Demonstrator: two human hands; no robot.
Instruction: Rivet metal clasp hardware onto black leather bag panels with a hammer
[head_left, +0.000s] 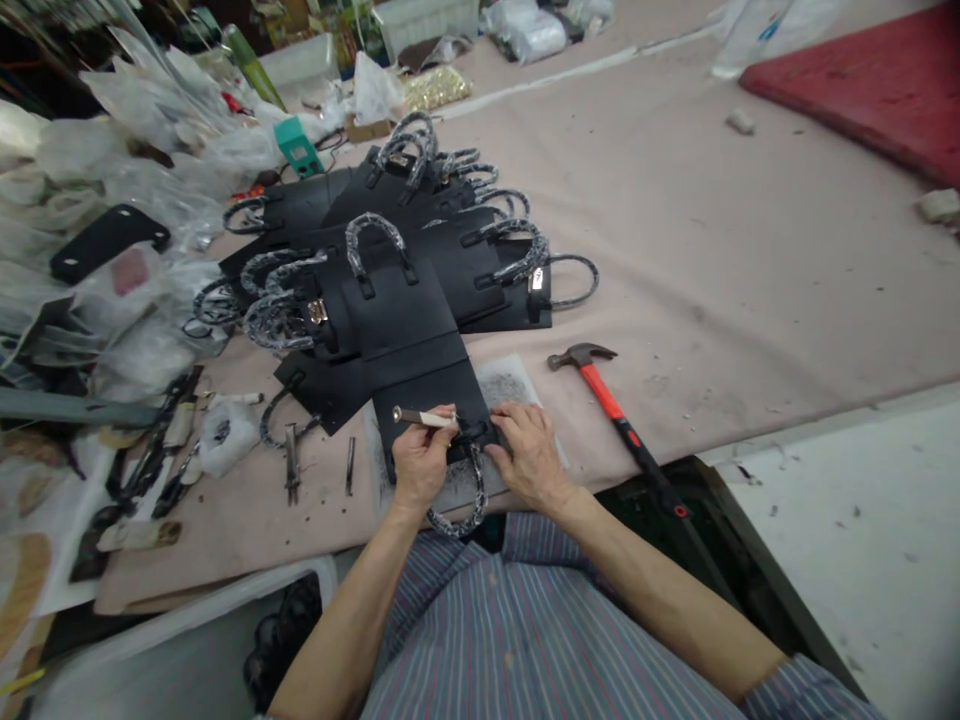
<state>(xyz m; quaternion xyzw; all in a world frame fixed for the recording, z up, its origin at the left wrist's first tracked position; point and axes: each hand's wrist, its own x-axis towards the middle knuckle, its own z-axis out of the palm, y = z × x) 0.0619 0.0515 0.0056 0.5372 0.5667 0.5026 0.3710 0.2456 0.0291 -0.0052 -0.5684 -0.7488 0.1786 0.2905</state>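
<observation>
In my left hand (420,460) the fingers pinch a punch (424,416), a short metal rod with a pale wrapped section, tilted over a black leather panel (412,390). My right hand (531,452) lies fairly flat at the panel's right edge, its fingers stretched and holding nothing. Between both hands sits the dark base of a plastic-wrapped handle (471,500), whose loop hangs towards my body. The punch's working tip is hidden near my left fingertips. Beneath the panel is a pale, dark-speckled slab (510,378).
A claw hammer (611,400) lies at the right, its handle over the table edge. Black bag panels (390,300) with wrapped handles are piled ahead. Metal tools (350,466) lie at left, beside plastic bags (150,150). A red board (862,85) rests far right.
</observation>
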